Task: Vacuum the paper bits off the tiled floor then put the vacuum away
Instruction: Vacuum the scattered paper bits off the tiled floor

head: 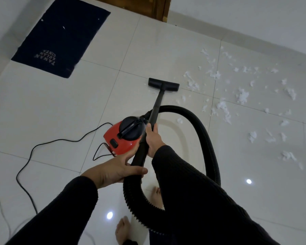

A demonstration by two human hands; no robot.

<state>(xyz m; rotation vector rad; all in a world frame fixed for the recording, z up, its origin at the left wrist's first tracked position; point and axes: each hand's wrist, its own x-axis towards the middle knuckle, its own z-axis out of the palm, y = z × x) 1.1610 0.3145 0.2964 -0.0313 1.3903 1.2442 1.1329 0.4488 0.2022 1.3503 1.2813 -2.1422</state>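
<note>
Right hand: the right hand point(153, 138) is closed around the black wand point(155, 114), the fingers wrapped about its upper part and the thumb laid along it
Left hand: the left hand point(117, 169) is held at the lower end of the wand where the ribbed hose point(208, 138) begins; the thumb is stretched across the tube and the fingers are curled under it, so the tube is gripped
Floor nozzle: the flat black nozzle point(163, 84) is set on the white tiled floor point(60, 112), just left of the nearest paper bits point(237, 96)
Paper bits: many white scraps are scattered over the tiles to the right of the nozzle, up to near the wall point(254, 18); a few small ones are seen close to the nozzle and the wand
Vacuum body: the red vacuum point(124, 133) with a black top is placed on the floor just left of the wand, partly hidden by the hands
Hose: it is bent in a wide loop from the vacuum, round to the right and back under the right sleeve
Cord: a black cord point(48, 144) is laid in curves over the tiles to the left
Mat: a dark mat point(60, 36) with pale letters is placed far left, well apart from the nozzle, with some white specks on it
Feet: two bare feet point(122, 230) are seen below, partly covered by the hose
Door frame: a brown wooden frame point(160, 7) is seen at the top
</note>
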